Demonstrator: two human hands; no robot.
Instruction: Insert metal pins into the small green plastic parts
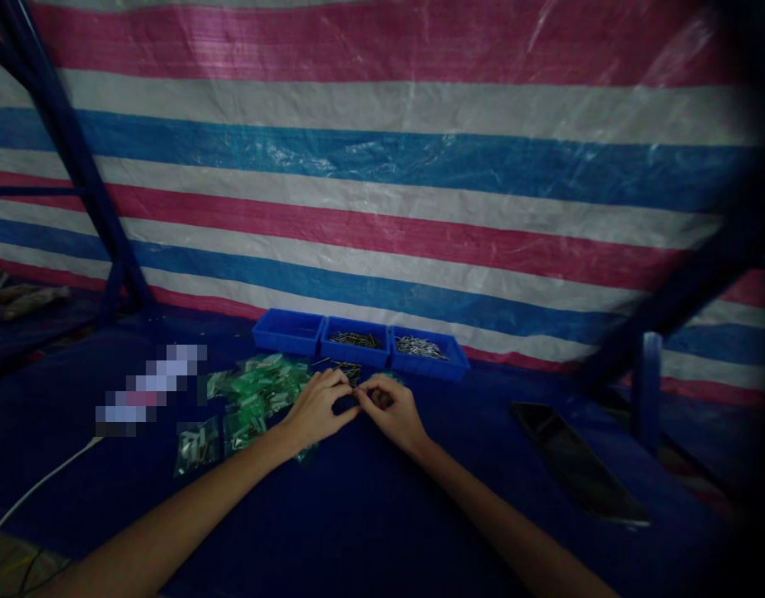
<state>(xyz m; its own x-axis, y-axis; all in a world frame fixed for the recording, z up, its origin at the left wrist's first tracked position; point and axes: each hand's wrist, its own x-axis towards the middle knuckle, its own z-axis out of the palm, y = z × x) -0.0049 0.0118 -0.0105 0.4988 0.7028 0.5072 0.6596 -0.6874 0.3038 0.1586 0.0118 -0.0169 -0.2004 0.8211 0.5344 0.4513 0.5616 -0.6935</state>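
At the middle of the blue table, my left hand (316,411) and my right hand (394,411) meet at the fingertips. Both have thumb and fingers closed in a pinch; whatever small thing lies between them is too small to make out. Just behind the fingers is a loose heap of thin brass-coloured pieces, like screws (345,368). A pile of green and clear small plastic bags (267,382) spreads beside my left hand. One clear bag (198,446) with pale pieces inside lies nearer to me.
Three joined blue bins stand behind the hands: a left bin (287,342), a middle bin (355,355) with brass-coloured pieces, a right bin (429,365) with silvery ones. A phone (578,461) lies right. A white cable (42,482) runs left. Striped sheeting (388,183) hangs behind.
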